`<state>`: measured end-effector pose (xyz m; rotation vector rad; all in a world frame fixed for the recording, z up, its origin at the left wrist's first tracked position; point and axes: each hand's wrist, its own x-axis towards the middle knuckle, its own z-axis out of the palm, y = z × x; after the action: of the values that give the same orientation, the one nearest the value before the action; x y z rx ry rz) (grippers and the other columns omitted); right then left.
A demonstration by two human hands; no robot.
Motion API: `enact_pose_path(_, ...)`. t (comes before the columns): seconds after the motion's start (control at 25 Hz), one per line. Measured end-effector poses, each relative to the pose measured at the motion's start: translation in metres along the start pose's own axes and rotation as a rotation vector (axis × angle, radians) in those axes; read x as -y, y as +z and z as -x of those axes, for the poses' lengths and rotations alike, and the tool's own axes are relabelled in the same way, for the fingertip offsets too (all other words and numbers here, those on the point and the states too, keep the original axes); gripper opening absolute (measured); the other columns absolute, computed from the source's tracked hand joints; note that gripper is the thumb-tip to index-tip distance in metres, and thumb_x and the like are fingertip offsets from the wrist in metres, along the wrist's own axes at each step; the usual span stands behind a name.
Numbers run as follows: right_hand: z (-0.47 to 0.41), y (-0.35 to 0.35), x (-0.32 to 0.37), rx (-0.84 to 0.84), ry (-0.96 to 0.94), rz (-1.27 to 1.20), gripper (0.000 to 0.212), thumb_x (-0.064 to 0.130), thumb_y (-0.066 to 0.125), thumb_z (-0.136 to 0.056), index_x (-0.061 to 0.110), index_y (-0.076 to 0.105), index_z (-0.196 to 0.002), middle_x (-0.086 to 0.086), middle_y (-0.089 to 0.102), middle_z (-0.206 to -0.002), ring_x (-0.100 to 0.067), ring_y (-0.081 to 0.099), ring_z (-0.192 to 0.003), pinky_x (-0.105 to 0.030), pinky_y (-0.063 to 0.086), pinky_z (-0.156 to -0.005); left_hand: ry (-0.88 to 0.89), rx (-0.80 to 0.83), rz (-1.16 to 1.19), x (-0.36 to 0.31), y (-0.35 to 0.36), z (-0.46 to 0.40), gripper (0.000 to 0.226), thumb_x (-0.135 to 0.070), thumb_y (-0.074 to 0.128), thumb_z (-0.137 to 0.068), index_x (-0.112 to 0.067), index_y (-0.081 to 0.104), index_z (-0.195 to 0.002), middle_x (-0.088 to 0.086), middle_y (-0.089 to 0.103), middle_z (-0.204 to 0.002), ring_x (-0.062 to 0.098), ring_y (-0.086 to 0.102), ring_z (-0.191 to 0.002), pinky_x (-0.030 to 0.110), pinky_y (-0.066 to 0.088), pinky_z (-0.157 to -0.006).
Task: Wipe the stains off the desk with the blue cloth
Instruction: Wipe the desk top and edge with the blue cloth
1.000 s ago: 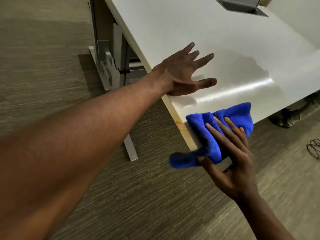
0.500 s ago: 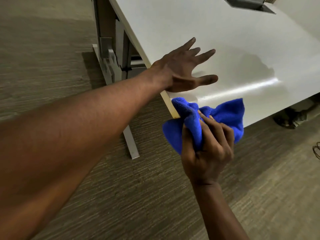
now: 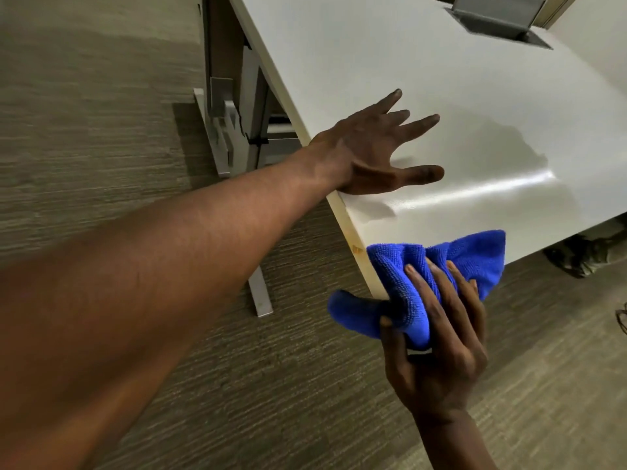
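The white desk (image 3: 424,79) runs from the top middle down to a near corner at the lower middle. My left hand (image 3: 369,150) lies flat on the desk by its left edge, fingers spread, holding nothing. My right hand (image 3: 437,344) grips the bunched blue cloth (image 3: 400,276) at the desk's near corner, and the cloth drapes over the pale wooden edge there. A small brownish mark (image 3: 357,248) shows on that edge just left of the cloth. I see no plain stain on the glossy top.
A grey cable hatch (image 3: 498,18) is set into the desk at the top right. The grey metal desk leg and foot (image 3: 237,137) stand on the carpet at the left. Dark shoes (image 3: 583,256) lie under the desk at the right.
My right hand and the blue cloth moved right and down along the desk's near corner, and the cloth now hangs out to the left. My left hand stays flat on the desk.
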<state>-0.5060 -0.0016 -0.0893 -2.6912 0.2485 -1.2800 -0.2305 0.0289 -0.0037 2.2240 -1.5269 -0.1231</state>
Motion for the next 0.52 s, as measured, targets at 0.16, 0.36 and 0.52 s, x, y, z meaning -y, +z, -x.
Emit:
enact_pose_path(0.16, -0.011, 0.016, 0.022, -0.082, 0.054, 0.110, 0.041, 0.037, 0.071, -0.093, 0.012, 0.072, -0.125, -0.010, 0.068, -0.135, -0.034, 0.060, -0.132, -0.061, 0.041, -0.113, 0.001, -0.009, 0.007, 0.003, 0.001, -0.001, 0.099, -0.094, 0.023, -0.080, -0.043, 0.008, -0.164, 0.001, 0.020, -0.173, 0.016, -0.008, -0.161, 0.047, 0.012, -0.130)
enact_pose_path(0.36, -0.046, 0.043, 0.056, -0.140, 0.206, 0.148, 0.029, 0.023, 0.078, -0.083, 0.018, 0.081, -0.112, -0.003, 0.079, -0.113, -0.034, 0.071, -0.108, -0.060, 0.050, -0.094, -0.025, 0.003, 0.019, 0.002, 0.001, 0.000, 0.103, -0.097, 0.022, -0.075, -0.045, 0.010, -0.163, 0.000, 0.021, -0.172, 0.014, -0.008, -0.161, 0.046, 0.012, -0.130)
enact_pose_path(0.52, -0.035, 0.021, 0.049, 0.094, 0.048, 0.065, 0.034, 0.025, 0.068, -0.088, 0.020, 0.079, -0.120, -0.001, 0.071, -0.133, -0.035, 0.065, -0.121, -0.061, 0.048, -0.096, -0.029, -0.006, 0.026, 0.000, 0.001, 0.002, 0.099, -0.093, 0.025, -0.080, -0.043, 0.011, -0.164, 0.001, 0.022, -0.172, 0.015, -0.006, -0.161, 0.045, 0.012, -0.130)
